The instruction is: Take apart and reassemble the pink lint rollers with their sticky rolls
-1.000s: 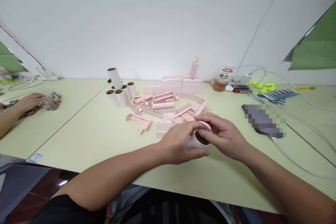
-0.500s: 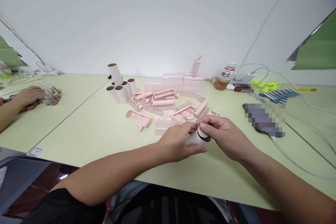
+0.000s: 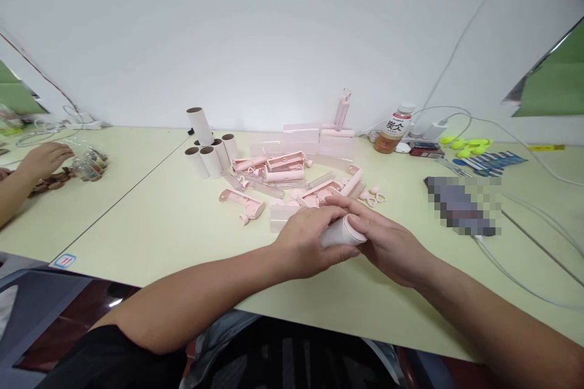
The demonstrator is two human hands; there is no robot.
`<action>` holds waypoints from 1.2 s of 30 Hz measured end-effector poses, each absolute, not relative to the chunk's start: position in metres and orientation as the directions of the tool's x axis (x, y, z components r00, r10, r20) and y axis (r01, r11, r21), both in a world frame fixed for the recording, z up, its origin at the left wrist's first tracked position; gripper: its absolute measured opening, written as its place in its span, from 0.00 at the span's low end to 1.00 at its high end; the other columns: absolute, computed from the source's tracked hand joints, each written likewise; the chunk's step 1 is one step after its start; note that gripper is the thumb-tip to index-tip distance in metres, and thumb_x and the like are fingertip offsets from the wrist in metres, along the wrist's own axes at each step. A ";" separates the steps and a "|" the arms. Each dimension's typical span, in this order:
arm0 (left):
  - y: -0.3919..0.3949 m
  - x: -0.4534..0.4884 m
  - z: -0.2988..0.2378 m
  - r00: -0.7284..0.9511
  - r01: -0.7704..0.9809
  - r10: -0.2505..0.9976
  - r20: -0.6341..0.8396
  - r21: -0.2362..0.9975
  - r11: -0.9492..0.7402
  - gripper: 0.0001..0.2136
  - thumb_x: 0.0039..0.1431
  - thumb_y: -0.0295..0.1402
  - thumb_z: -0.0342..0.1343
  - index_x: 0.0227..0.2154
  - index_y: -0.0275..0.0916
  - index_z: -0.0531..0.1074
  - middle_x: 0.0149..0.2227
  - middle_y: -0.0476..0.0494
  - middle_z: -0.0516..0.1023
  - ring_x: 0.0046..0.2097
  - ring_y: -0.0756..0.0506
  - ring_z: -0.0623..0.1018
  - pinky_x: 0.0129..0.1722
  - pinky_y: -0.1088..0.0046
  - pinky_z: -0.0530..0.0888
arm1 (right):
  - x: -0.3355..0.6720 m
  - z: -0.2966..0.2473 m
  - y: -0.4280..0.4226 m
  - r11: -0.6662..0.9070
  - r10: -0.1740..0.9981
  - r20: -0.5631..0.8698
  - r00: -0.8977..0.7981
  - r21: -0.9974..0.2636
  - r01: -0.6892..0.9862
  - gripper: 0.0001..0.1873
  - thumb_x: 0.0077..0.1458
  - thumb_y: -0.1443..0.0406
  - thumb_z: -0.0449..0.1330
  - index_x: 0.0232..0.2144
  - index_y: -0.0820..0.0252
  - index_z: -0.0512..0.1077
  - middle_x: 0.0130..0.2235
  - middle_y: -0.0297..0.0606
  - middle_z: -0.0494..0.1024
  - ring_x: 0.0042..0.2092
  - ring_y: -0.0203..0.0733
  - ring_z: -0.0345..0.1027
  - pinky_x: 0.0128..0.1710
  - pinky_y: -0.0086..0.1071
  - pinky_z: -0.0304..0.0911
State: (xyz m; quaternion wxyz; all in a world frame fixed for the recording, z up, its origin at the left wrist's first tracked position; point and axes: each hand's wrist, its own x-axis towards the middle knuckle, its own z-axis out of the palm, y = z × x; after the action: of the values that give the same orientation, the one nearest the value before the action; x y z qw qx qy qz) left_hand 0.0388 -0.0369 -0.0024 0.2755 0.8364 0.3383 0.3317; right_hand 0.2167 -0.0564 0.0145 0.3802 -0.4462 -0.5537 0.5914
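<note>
My left hand (image 3: 306, 244) is wrapped round a white paper roll (image 3: 340, 233) just above the pale green table (image 3: 164, 231). My right hand (image 3: 387, 242) presses its palm and flat fingers against the roll's right end, where a pink cap sits. Just behind my hands lies a heap of pink plastic parts (image 3: 292, 182): handles, round caps and clear covers. Several bare cardboard-cored rolls (image 3: 207, 155) stand upright at the heap's left.
A drink bottle (image 3: 393, 129) stands at the back right, near white cables, yellow clips (image 3: 465, 147) and a blurred dark object (image 3: 460, 205). Another person's hand (image 3: 43, 161) rests by small items on the neighbouring table at far left.
My right hand brought a pink cap onto the roll's open end, then flattened against it. The dark hole of the roll is no longer visible.
</note>
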 end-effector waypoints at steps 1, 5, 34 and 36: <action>-0.037 0.038 -0.003 0.552 0.368 0.741 0.383 0.686 -0.628 0.22 0.53 0.43 0.65 0.49 0.43 0.72 0.47 0.42 0.80 0.47 0.39 0.78 0.48 0.60 0.74 | 0.217 0.014 -0.056 -0.099 0.944 -0.107 -0.313 -0.994 0.040 0.25 0.61 0.51 0.54 0.57 0.50 0.68 0.57 0.43 0.75 0.54 0.51 0.72 0.45 0.41 0.72; -0.038 0.036 -0.004 0.522 0.331 0.749 0.408 0.712 -0.619 0.23 0.53 0.43 0.65 0.51 0.45 0.70 0.48 0.43 0.79 0.48 0.40 0.78 0.49 0.60 0.74 | 0.218 0.007 -0.053 0.004 0.969 -0.002 -0.248 -1.000 0.022 0.24 0.65 0.48 0.48 0.56 0.49 0.67 0.60 0.43 0.72 0.58 0.50 0.69 0.51 0.45 0.70; 0.008 0.008 0.015 -0.066 -0.289 0.966 0.250 0.922 -0.258 0.17 0.53 0.41 0.62 0.35 0.42 0.59 0.24 0.57 0.69 0.20 0.54 0.67 0.17 0.81 0.64 | 0.236 -0.018 -0.004 0.425 0.903 0.167 -0.395 -0.228 0.876 0.14 0.61 0.66 0.52 0.46 0.56 0.74 0.46 0.41 0.81 0.43 0.48 0.74 0.36 0.35 0.62; 0.008 0.008 0.016 -0.065 -0.294 0.967 0.244 0.922 -0.253 0.17 0.52 0.41 0.62 0.35 0.42 0.59 0.23 0.58 0.69 0.20 0.55 0.67 0.17 0.81 0.64 | 0.236 -0.018 -0.004 0.430 0.900 0.168 -0.402 -0.196 0.881 0.13 0.62 0.65 0.51 0.44 0.57 0.75 0.45 0.42 0.80 0.43 0.49 0.74 0.36 0.35 0.62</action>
State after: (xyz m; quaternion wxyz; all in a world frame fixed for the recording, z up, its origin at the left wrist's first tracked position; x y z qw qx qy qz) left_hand 0.0075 0.0082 0.0157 0.4956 0.4708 0.3577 0.6362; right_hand 0.2360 -0.0044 -0.0184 0.1244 -0.5324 -0.8365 0.0377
